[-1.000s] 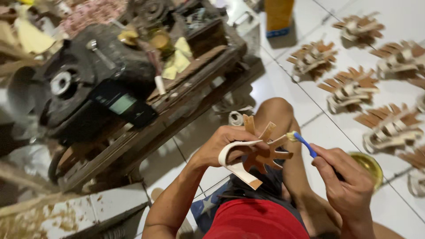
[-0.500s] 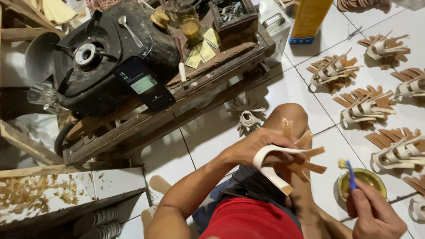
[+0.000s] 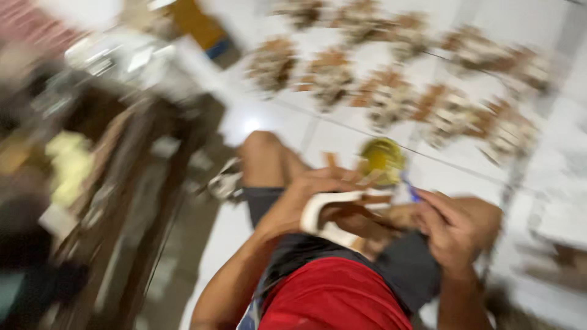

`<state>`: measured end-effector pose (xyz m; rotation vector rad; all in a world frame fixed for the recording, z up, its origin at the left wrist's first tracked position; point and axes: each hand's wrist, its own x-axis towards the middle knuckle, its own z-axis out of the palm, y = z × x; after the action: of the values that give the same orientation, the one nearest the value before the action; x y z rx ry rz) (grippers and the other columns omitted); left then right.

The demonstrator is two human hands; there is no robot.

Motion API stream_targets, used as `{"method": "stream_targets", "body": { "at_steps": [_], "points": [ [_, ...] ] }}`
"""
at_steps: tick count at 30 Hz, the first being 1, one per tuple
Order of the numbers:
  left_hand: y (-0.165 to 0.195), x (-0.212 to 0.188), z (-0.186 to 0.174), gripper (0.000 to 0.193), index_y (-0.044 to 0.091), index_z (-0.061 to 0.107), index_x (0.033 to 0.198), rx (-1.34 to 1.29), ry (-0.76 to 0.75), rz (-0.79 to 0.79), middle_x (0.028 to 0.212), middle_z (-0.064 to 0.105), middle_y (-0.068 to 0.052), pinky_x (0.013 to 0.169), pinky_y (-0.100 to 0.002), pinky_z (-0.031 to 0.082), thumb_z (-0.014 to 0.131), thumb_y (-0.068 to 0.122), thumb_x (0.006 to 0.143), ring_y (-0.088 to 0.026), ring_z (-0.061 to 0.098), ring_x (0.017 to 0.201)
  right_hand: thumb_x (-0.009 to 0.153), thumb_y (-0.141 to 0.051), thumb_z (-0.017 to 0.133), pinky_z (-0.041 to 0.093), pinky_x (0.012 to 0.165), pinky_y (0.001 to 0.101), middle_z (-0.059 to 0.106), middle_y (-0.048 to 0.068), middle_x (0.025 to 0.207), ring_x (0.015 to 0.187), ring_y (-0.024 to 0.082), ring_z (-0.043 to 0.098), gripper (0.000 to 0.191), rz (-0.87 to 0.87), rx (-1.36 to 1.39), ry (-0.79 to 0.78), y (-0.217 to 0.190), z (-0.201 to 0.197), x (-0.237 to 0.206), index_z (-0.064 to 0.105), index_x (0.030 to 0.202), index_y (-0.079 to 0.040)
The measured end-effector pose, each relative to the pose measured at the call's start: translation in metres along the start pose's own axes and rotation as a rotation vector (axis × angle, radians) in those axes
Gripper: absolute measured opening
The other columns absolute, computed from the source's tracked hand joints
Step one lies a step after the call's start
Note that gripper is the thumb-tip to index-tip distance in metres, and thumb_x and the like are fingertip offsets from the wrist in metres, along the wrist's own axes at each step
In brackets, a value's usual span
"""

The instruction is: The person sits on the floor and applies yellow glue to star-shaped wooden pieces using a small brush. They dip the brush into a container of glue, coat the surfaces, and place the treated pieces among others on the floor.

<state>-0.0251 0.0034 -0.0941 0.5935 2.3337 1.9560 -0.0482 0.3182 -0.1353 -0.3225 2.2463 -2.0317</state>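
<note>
Both hands meet over the lap: left hand (image 3: 309, 195) fingers wrapped around a white-and-wood piece (image 3: 333, 217), right hand (image 3: 458, 229) pinching a blue brush (image 3: 411, 190) beside a yellow pot (image 3: 380, 160)

Red shirt (image 3: 333, 293), dark grey shorts (image 3: 403, 263) (arms bare).

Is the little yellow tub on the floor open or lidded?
Open: the tub shows a yellow inside within its rim, no lid on it, though the picture is blurred.
</note>
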Motion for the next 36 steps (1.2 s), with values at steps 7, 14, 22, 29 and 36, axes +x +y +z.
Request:
{"method": "stream_targets", "body": {
  "at_steps": [7,14,22,29,36],
  "points": [
    [-0.001,0.044,0.028,0.038,0.002,0.075,0.121,-0.259,-0.090,-0.091,0.110,0.073,-0.009,0.087,-0.027,0.062,0.083,0.021,0.089,-0.015,0.074,0.097,0.095,0.003,0.065,0.041,0.055,0.0249,0.065,0.006,0.076,0.060,0.011,0.054,0.023,-0.151,-0.289,0.104,-0.047,-0.025,0.002,0.073,0.116,0.004],
    [-0.004,0.054,0.040,0.032,-0.003,0.078,0.118,-0.303,-0.073,-0.168,0.097,0.078,-0.007,0.075,-0.023,0.057,0.081,0.006,0.087,-0.010,0.069,0.082,0.095,0.000,0.066,0.050,0.059,0.0250,0.069,0.006,0.080,0.067,0.012,0.063,0.024,-0.235,-0.271,0.085,-0.059,-0.028,0.001,0.072,0.118,0.004],
    [-0.009,0.042,0.039,0.027,-0.004,0.077,0.120,-0.437,-0.072,-0.185,0.110,0.077,-0.011,0.077,-0.026,0.058,0.074,-0.003,0.093,-0.013,0.069,0.085,0.097,-0.003,0.065,0.047,0.052,0.0218,0.071,0.003,0.080,0.065,0.008,0.063,0.024,-0.126,-0.370,0.126,-0.017,-0.031,0.010,0.074,0.119,0.001],
    [-0.016,0.047,0.072,0.027,0.003,0.074,0.122,-0.450,0.050,-0.048,0.107,0.076,-0.013,0.088,-0.033,0.061,0.073,0.007,0.095,-0.023,0.074,0.099,0.097,-0.005,0.072,0.045,0.065,0.0189,0.069,0.000,0.086,0.071,0.005,0.057,0.019,0.066,0.433,0.228,0.012,0.013,0.008,0.074,0.113,0.005],
    [-0.051,0.027,0.074,0.036,0.009,0.071,0.120,-1.334,0.362,-0.589,0.099,0.078,-0.015,0.069,-0.036,0.064,0.063,0.027,0.090,-0.025,0.072,0.085,0.093,-0.002,0.075,0.045,0.063,0.0192,0.068,0.000,0.081,0.069,0.004,0.057,0.008,0.092,0.263,0.290,0.006,0.018,0.026,0.074,0.099,0.004]
  ]
}}
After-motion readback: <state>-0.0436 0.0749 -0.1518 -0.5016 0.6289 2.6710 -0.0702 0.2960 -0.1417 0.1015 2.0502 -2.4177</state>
